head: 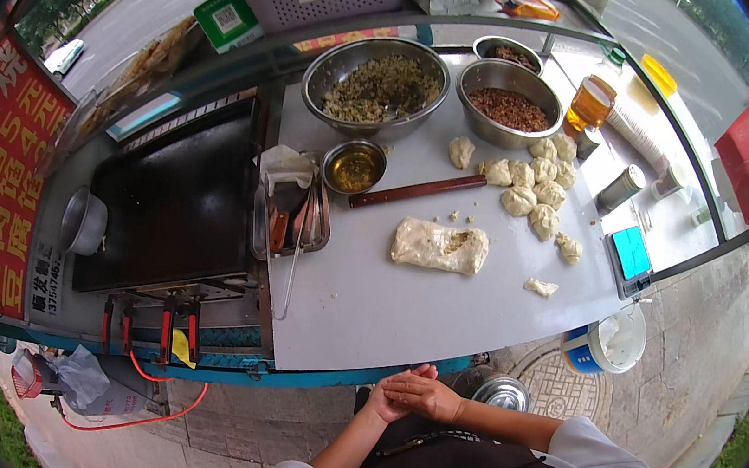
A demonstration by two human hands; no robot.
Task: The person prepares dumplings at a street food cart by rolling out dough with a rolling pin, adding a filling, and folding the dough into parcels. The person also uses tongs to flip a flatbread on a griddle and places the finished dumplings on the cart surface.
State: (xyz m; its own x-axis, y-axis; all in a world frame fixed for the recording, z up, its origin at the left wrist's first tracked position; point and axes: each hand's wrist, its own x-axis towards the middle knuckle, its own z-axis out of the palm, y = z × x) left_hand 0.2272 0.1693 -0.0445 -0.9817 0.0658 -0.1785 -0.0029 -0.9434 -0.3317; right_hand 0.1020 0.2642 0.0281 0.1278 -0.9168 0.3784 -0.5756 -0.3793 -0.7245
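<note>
My left hand (386, 402) and my right hand (433, 398) meet in front of my body, just off the near edge of the worktop (362, 331). The right lies across the left, so their palms and anything between them are hidden. Beyond them on the worktop rests a flattened, folded piece of dough (419, 245), with filling showing through a torn spot on top. A dark red wooden rolling pin (418, 192) lies behind it. Several dough balls (549, 194) are grouped at the right, and a small dough scrap (541, 287) sits nearer me.
At the back stand steel bowls of chopped filling (317, 104) and reddish-brown filling (476, 117). An oil bowl (354, 167) and tool tray (310, 244) adjoin the black griddle (167, 208). A digital scale (630, 257) sits at the right edge, above a white bucket (629, 342).
</note>
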